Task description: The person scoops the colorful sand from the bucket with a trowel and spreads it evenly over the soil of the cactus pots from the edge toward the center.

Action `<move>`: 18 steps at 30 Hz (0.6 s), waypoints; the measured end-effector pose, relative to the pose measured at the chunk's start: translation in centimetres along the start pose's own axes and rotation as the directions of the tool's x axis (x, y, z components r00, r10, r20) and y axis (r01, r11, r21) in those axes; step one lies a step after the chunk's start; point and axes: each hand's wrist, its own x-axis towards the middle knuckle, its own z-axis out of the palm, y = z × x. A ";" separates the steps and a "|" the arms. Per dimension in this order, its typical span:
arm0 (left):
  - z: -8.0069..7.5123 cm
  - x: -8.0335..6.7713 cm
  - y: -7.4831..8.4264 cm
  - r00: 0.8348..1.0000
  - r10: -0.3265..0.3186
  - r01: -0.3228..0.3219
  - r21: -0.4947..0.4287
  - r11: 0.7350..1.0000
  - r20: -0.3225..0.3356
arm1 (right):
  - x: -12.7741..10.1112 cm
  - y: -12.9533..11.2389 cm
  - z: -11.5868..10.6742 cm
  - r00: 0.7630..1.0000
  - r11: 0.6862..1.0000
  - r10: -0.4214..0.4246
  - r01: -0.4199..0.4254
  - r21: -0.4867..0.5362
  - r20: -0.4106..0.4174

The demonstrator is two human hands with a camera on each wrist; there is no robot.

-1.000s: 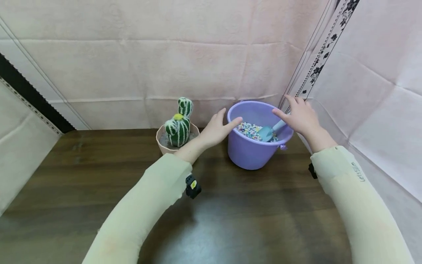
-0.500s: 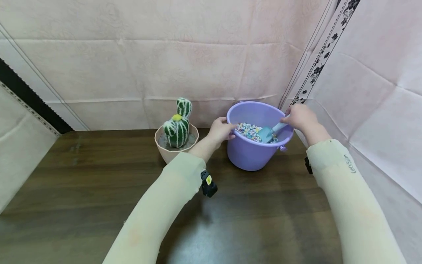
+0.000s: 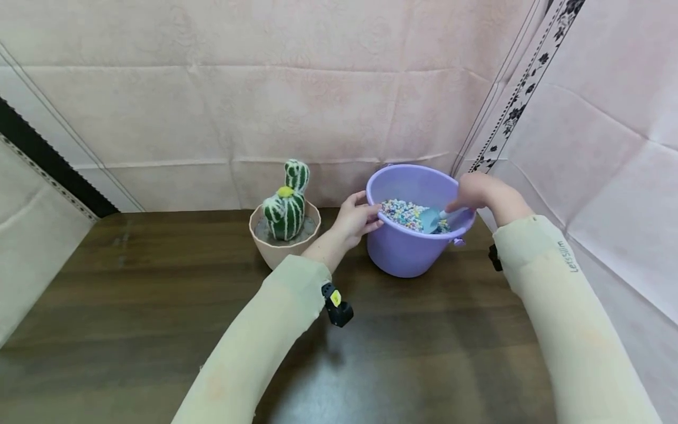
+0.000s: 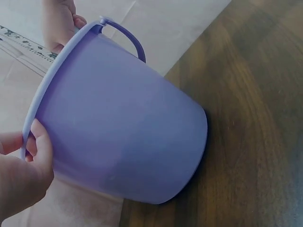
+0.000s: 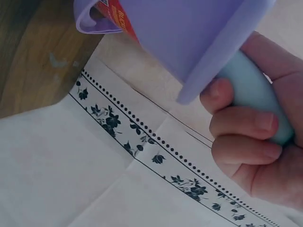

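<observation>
A purple bucket (image 3: 402, 254) stands upright on the wooden surface, part-filled with small pastel beads (image 3: 401, 213). My left hand (image 3: 354, 222) pinches its left rim, thumb inside and fingers on the outer wall, as the left wrist view shows. At the opposite side my right hand (image 3: 481, 193) holds a light blue toy shovel, whose blade (image 3: 431, 220) dips into the beads. The shovel's rounded handle (image 5: 255, 90) lies within my curled fingers in the right wrist view. There the bucket's rim runs right beside my index finger.
Left of the bucket stands a knitted cactus (image 3: 286, 217) in a pale pot (image 3: 278, 253), close to my left forearm. Pale cloth walls (image 3: 318, 106) rise behind and at both sides. The bucket's handle (image 4: 128, 38) hangs against its outside.
My left hand has come onto the bucket's rim and pinches it. My right hand has lowered, taken hold of the shovel and shifted it slightly in the beads.
</observation>
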 end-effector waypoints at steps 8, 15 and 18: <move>0.1 0.2 -0.4 0.998 0.057 -0.057 -0.012 0.998 -0.002 | -0.1 0.4 0.6 0.999 0.997 -0.019 0.021 0.068 -0.033; 0.2 0.6 -0.5 0.998 0.058 -0.058 -0.012 0.998 0.000 | -0.4 0.4 1.6 0.998 0.985 -0.051 0.054 0.162 -0.022; 0.2 0.7 -0.6 0.999 0.039 -0.039 -0.018 0.999 0.009 | -0.6 0.6 1.9 0.999 0.974 -0.040 0.045 0.223 -0.024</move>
